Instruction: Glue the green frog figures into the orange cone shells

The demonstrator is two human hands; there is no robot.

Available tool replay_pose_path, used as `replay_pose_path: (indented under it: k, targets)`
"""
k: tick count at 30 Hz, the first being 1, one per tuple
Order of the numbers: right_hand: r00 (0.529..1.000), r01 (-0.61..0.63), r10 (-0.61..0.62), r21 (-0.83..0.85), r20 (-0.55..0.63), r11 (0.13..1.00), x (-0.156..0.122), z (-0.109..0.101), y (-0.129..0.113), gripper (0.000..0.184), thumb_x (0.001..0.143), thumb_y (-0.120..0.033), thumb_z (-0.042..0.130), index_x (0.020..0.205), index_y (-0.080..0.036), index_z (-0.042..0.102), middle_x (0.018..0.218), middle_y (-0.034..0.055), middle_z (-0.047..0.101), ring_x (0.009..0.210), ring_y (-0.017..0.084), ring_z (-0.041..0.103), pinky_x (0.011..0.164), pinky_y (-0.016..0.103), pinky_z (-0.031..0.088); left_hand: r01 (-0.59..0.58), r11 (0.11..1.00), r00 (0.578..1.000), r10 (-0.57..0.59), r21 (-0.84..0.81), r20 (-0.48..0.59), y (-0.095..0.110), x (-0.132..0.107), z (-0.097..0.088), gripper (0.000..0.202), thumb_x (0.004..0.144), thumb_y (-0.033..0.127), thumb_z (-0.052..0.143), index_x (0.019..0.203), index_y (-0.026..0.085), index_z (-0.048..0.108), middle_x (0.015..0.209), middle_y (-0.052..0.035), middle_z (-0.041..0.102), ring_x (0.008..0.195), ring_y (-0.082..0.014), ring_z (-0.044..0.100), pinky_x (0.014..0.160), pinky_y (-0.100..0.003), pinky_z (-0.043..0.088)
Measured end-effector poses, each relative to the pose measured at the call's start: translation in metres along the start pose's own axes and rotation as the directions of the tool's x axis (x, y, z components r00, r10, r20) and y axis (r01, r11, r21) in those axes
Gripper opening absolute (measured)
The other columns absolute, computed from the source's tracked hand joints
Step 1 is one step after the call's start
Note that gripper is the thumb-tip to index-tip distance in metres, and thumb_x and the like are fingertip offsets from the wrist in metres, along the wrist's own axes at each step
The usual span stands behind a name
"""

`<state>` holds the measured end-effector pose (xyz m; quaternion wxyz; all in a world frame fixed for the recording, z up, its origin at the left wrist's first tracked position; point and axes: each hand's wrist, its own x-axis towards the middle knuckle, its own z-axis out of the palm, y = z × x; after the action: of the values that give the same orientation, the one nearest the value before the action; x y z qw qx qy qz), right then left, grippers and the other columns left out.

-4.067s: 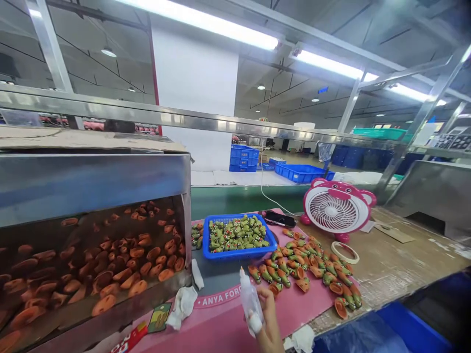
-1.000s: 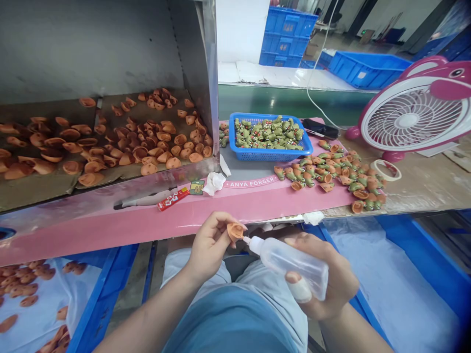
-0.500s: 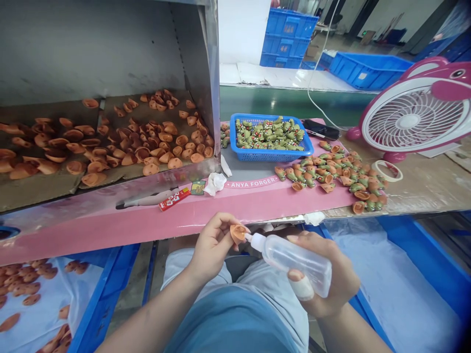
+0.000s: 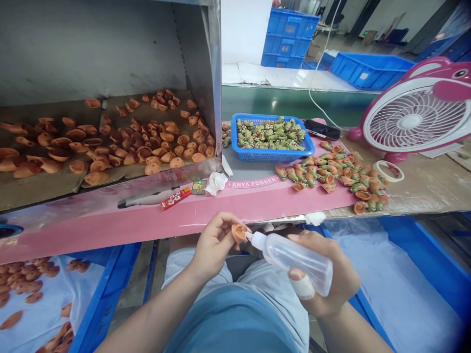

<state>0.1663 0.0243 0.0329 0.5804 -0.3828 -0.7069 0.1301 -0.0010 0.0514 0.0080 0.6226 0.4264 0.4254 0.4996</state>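
My left hand (image 4: 214, 245) pinches a small orange-brown hollow piece (image 4: 239, 233), its open side turned toward the right. In my right hand (image 4: 331, 269) lies a clear plastic squeeze bottle (image 4: 298, 260), tilted with its nozzle at the hollow of the piece. A thumb of that hand has a white wrapping. Past my hands, a blue basket (image 4: 272, 156) holds many small green figures (image 4: 270, 133). To its right, green figures joined with orange pieces (image 4: 331, 169) lie in a cluster on the pink mat (image 4: 206, 211).
A metal box (image 4: 217, 98) at left holds many loose orange pieces (image 4: 140, 142). A pink fan (image 4: 410, 120), a tape roll (image 4: 388, 171) and a dark phone-like object (image 4: 322, 130) stand at right. Crumpled tissue (image 4: 216, 183) and a red packet (image 4: 175, 198) lie nearer. Blue crates (image 4: 99, 304) flank my lap.
Both hands keep the same hold, bottle nozzle at the orange piece. Only a slight shift of the whole view shows.
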Motion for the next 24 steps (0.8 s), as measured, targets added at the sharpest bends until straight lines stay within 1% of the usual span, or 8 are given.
replay_pose_path:
  k: [4, 9, 15, 24]
  targets:
    - [1.000, -0.009, 0.009, 0.008, 0.012, 1.000, -0.0005, 0.0000, 0.0010, 0.034, 0.065, -0.019, 0.059, 0.098, -0.010, 0.055, 0.071, 0.0036, 0.054, 0.056, 0.014, 0.051, 0.043, 0.026, 0.037, 0.005, 1.000, 1.000, -0.004, -0.010, 0.007, 0.0000, 0.0002, -0.0007, 0.009, 0.072, 0.018, 0.058, 0.076, 0.018, 0.050, 0.070, 0.0001, 0.064, 0.048, -0.0076, 0.050, 0.045, -0.020, 0.044]
    - [1.000, -0.015, 0.015, -0.013, -0.025, 1.000, -0.0015, 0.0000, 0.0008, 0.032, 0.066, -0.021, 0.058, 0.097, -0.012, 0.056, 0.072, 0.0044, 0.056, 0.057, 0.015, 0.052, 0.045, 0.027, 0.039, 0.004, 1.000, 1.000, -0.004, -0.017, 0.006, -0.0003, 0.0006, -0.0007, 0.007, 0.074, 0.018, 0.056, 0.077, 0.018, 0.050, 0.071, -0.0002, 0.064, 0.048, -0.0075, 0.050, 0.046, -0.020, 0.044]
    - [0.999, -0.044, 0.044, -0.006, -0.008, 0.999, -0.0019, 0.0008, 0.0002, 0.033, 0.066, -0.022, 0.059, 0.097, -0.012, 0.055, 0.068, 0.0037, 0.055, 0.052, 0.014, 0.050, 0.041, 0.026, 0.035, 0.020, 1.000, 1.000, -0.020, -0.003, -0.016, 0.0019, 0.0011, 0.0013, 0.009, 0.072, 0.020, 0.058, 0.076, 0.017, 0.050, 0.069, -0.0004, 0.064, 0.047, -0.0076, 0.050, 0.044, -0.020, 0.043]
    - [1.000, -0.024, 0.024, 0.014, 0.007, 1.000, -0.0010, 0.0014, 0.0018, 0.035, 0.065, -0.020, 0.059, 0.099, -0.012, 0.054, 0.069, 0.0045, 0.055, 0.051, 0.014, 0.050, 0.040, 0.026, 0.036, 0.019, 1.000, 1.000, -0.019, -0.001, -0.017, -0.0003, 0.0023, -0.0001, 0.008, 0.073, 0.018, 0.057, 0.076, 0.018, 0.050, 0.069, 0.0004, 0.065, 0.047, -0.0072, 0.051, 0.045, -0.019, 0.042]
